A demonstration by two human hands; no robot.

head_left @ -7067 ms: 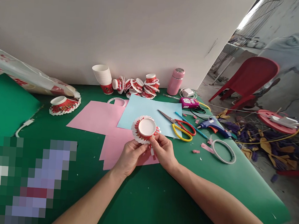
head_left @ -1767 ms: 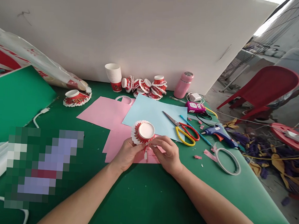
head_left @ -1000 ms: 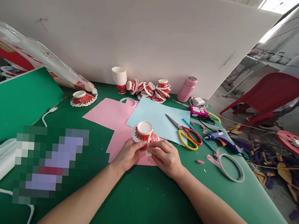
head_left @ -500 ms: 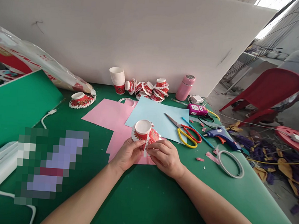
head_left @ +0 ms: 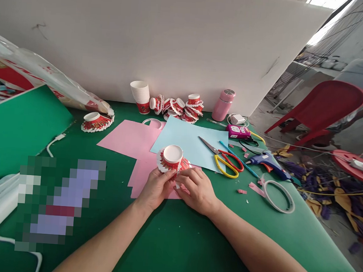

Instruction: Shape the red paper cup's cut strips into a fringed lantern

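A red and white paper cup with its side cut into folded strips is held upside down, its white base facing up. My left hand grips it from the left, thumb on its near side. My right hand is closed on one of its strips at the near right, the fingertips pinching the paper. Fingers hide part of the strips. Beneath the cup lie pink sheets, and just behind it a light blue sheet.
Scissors, a glue gun and a tape roll lie to the right. Along the white panel stand stacked cups, several folded cups and a pink flask. Another folded cup sits left.
My right fingers have shifted slightly and curled further over the strip. The cup stays in my left hand, almost in place. The whole view has moved a little.
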